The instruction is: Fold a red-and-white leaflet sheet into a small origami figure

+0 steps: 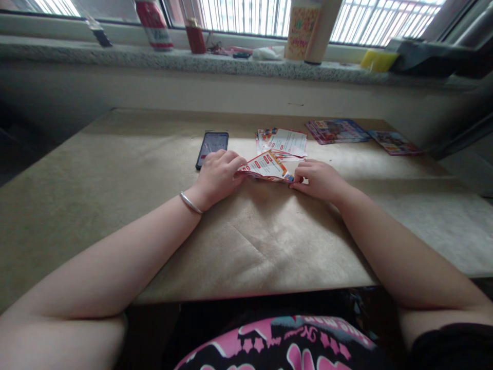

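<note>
Seemingly a home: cluttered windowsill (127,57)

There are two hands, a left hand (217,176) and a right hand (322,180), with one leaflet (264,165) between their fingers mid-frame. Bracelets: one bracelet (190,202), left of centre. Phones: one phone (213,145), upper centre. One loose pile of leaflets (287,140) beside it overlaps too much to count. At the upper right are two groups of booklets: one fanned stack (337,130) and one smaller group (396,142), neither countable. One bench (250,252). Along the top: one can (154,25), one patterned cup (301,31), one yellow block (379,60).
</note>
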Demonstrator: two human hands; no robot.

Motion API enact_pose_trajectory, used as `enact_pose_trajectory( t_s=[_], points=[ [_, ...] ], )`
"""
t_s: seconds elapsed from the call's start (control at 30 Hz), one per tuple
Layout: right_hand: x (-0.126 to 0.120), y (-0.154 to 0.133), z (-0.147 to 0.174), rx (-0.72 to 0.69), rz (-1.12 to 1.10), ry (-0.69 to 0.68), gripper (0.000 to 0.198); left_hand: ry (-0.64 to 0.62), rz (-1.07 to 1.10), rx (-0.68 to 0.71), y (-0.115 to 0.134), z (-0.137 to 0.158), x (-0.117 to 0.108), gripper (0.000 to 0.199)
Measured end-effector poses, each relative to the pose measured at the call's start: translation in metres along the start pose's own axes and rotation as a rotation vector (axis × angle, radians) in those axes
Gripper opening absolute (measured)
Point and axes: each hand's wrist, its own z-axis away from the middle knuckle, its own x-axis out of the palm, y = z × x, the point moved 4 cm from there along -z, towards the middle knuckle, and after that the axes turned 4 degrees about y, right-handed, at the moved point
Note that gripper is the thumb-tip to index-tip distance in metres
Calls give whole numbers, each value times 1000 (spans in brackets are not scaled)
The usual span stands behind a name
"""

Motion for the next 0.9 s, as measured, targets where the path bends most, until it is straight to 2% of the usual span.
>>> enact_pose_trajectory(
  t_s=[0.13, 0.33, 0.43, 0.7, 0.9],
  points=[
    [-1, -8, 0, -7, 64, -70, 25, -28, 33, 88, 3, -1, 0, 26],
    [-3, -18, 3, -93, 11, 28, 19, -25, 66, 167, 1, 0, 1, 24],
    [0, -22, 4, -109, -67, 17, 21, -43, 67, 164, 1, 1, 2, 24],
    [5, -19, 3, -29, -32, -35, 18, -91, 90, 166, 5, 4, 5, 29],
    [5, -20, 2, 5, 8, -23, 19, -139, 161, 319, 15, 5, 3, 34]
  ],
)
